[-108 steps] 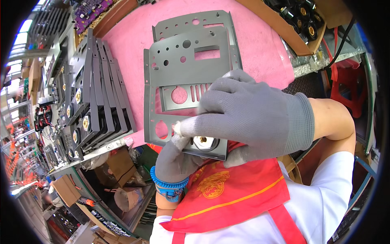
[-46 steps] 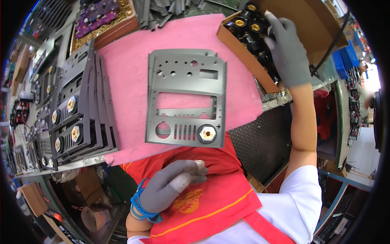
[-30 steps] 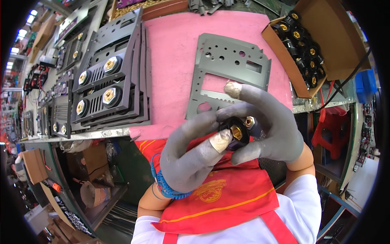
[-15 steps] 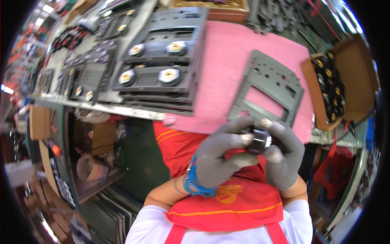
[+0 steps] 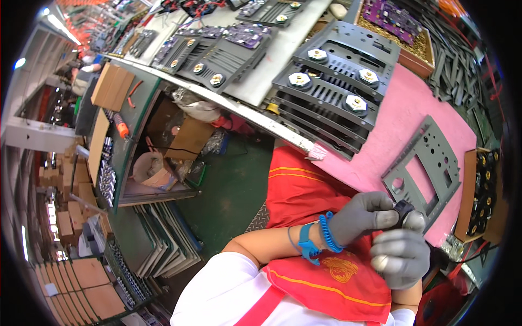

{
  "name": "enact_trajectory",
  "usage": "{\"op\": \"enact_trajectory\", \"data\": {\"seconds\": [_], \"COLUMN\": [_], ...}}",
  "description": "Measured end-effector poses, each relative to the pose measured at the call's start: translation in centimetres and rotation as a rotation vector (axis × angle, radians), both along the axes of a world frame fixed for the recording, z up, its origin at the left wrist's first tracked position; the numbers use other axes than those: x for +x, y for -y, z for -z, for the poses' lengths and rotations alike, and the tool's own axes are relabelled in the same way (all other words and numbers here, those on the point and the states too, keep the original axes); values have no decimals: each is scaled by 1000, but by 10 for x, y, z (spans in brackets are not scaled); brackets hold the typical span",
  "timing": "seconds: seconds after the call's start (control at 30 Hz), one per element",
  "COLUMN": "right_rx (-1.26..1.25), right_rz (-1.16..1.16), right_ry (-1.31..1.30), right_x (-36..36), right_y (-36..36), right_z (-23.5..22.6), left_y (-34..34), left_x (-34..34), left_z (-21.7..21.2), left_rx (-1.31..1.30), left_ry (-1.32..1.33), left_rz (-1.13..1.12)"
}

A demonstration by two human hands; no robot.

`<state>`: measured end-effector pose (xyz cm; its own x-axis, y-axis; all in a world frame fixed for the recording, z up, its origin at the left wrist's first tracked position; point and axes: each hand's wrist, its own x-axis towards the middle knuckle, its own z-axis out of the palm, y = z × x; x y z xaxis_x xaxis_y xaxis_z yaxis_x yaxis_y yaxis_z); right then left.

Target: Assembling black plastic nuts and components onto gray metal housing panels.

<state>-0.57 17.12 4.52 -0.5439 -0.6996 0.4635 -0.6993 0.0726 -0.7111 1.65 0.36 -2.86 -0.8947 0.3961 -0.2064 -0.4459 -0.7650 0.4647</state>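
Note:
My left hand, in a grey glove with pale fingertips, pinches a small black part between thumb and fingers. From the other side my gloved right hand closes on the same part, its fingers curled. The part is mostly covered by the fingers, so its exact kind cannot be made out. Just beyond both hands, a grey metal panel with round holes and a large rectangular cutout lies on a pink mat. A blue coiled band circles my left wrist.
Left of the mat are stacked grey panels with hexagonal, brass-centred fittings. A cardboard box of black, gold-centred parts stands at right. Purple circuit boards lie over a box of small brass pieces. Grey strips are heaped at the far right.
The view has swung left, so bench and hands appear further right. Both hands still hold the black part; the right hand's fingers are now curled in below it.

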Motion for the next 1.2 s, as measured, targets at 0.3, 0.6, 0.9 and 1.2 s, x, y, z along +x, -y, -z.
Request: {"op": "enact_trajectory", "data": {"seconds": [0.3, 0.6, 0.9, 1.2], "right_rx": [-88, -10, 187, 226], "right_rz": [942, 544, 327, 289], "right_ry": [133, 228, -252, -187], "right_x": [-33, -19, -23, -17], "right_y": [-9, -11, -7, -2], "right_z": [-6, 6, -5, 4], "left_y": [8, 5, 6, 16], "left_x": [1, -4, -6, 6], "left_z": [12, 9, 4, 7], "left_rx": [335, 357, 271, 273], "left_ry": [-183, -155, 18, 81], "left_rz": [41, -5, 126, 169]}}
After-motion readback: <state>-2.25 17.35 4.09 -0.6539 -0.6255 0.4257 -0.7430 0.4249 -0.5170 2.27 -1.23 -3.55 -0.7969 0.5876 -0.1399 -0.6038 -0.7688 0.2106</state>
